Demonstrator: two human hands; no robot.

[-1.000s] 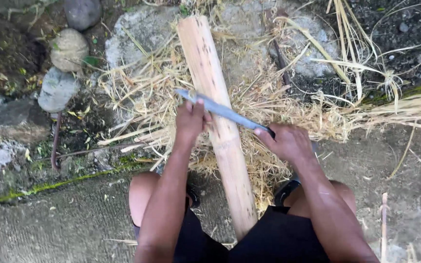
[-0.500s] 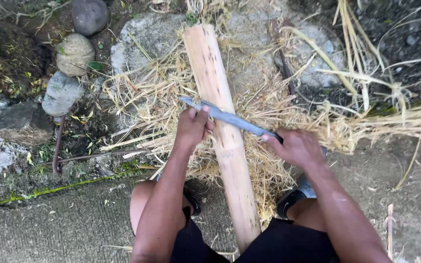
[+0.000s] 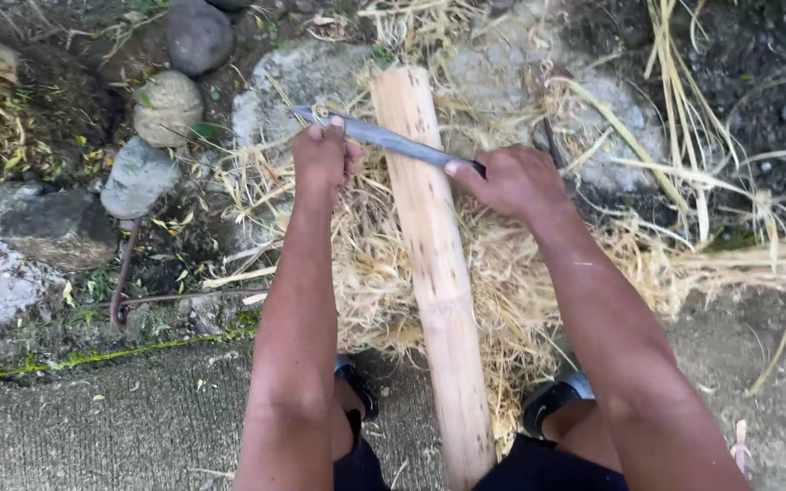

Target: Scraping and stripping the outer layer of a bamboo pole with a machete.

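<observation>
Head view: you're scraping a pale peeled log [image 3: 434, 273] w/ a long knife blade [image 3: 384, 138] laid crosswise near its far end. Log lies lengthwise between your knees on a heap of straw-like shavings [image 3: 511, 282]. Keep the blade low-angled and pressure even on both ends so it won't dig in. Left hand [image 3: 325, 159] is closed round the blade's tip end; right hand [image 3: 511, 182] is closed on the handle, index finger along the spine.
</observation>
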